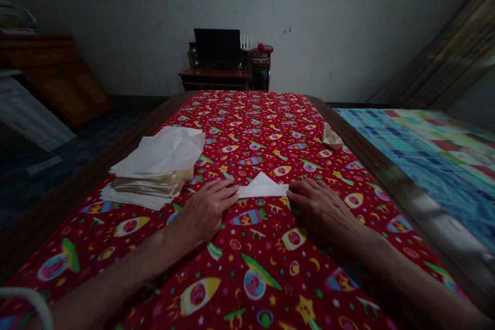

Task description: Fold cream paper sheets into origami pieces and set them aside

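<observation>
A small folded sheet of white paper (263, 186) lies on the red patterned cloth, with a flat strip along its bottom and a triangular peak in the middle. My left hand (211, 206) has its fingers pressed together on the strip's left end. At the right end, my right hand (315, 201) pinches the paper with its fingers bent and close together. Both palms rest low over the cloth. To the left of my left hand is a stack of paper sheets (158, 157), white and creased on top, brownish lower down.
A small folded paper piece (331, 137) sits near the table's right edge. The red cloth (255, 273) covers the long table, whose dark wooden border (386, 180) shows. Beyond are a monitor (217, 46) on a desk, a wooden cabinet (58, 77) and a checked bed cover (410, 165).
</observation>
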{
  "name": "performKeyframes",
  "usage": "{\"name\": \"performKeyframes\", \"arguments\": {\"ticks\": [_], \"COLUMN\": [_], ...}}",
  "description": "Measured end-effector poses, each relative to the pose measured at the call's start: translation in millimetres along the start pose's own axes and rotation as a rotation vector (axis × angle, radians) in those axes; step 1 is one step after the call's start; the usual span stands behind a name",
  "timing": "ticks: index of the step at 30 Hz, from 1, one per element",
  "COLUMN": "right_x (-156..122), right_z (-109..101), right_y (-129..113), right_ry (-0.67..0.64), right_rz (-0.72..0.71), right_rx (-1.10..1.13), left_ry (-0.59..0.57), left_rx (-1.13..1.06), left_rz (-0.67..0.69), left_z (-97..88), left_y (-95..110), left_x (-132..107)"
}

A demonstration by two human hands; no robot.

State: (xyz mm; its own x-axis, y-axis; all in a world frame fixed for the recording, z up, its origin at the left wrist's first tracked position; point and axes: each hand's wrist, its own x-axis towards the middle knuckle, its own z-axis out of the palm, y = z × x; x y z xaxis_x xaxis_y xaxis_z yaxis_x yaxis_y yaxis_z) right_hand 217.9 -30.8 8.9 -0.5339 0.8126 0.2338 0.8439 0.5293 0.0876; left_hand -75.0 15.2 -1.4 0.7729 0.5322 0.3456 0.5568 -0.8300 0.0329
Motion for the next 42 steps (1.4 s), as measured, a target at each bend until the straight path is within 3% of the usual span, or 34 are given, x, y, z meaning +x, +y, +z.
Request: {"name": "performKeyframes", "arguments": {"ticks": [4, 9, 22, 27, 32, 42], "right_x": [20.2, 44.4, 43.3, 43.2, 45.0, 46.5], "right_z": [-1.6, 1.7, 14.9, 15.4, 12.6, 24.5], "right_y": [-10.0, -23.8, -11.5, -14.3, -19.4, -32.9], "right_ry": [0.049, 0.004, 0.120, 0.165, 0.230, 0.382], "right_rz": [-0.059, -0.129, -0.164, -0.111, -0.027, 0.007], "right_rx": [-0.104, -0.106, 0.071, 0.032, 0.037, 0.275], "left_ry": [0.084, 0.085, 0.124, 0.188, 0.227, 0.170], "left_rx": [-0.066, -0.104, -0.258, -0.405, -0.661, -0.348], "left_rz": [0.020, -0.005, -0.102, -0.249, -0.404, -0.572], "left_z": [1.2, 1.0, 13.5, 20.8, 24.0, 22.8], "left_y": [-2.1, -1.2, -3.6, -1.1, 14.0, 30.1], "left_x": [16.1, 32.4, 22.2, 23.2, 30.5, 55.0]}}
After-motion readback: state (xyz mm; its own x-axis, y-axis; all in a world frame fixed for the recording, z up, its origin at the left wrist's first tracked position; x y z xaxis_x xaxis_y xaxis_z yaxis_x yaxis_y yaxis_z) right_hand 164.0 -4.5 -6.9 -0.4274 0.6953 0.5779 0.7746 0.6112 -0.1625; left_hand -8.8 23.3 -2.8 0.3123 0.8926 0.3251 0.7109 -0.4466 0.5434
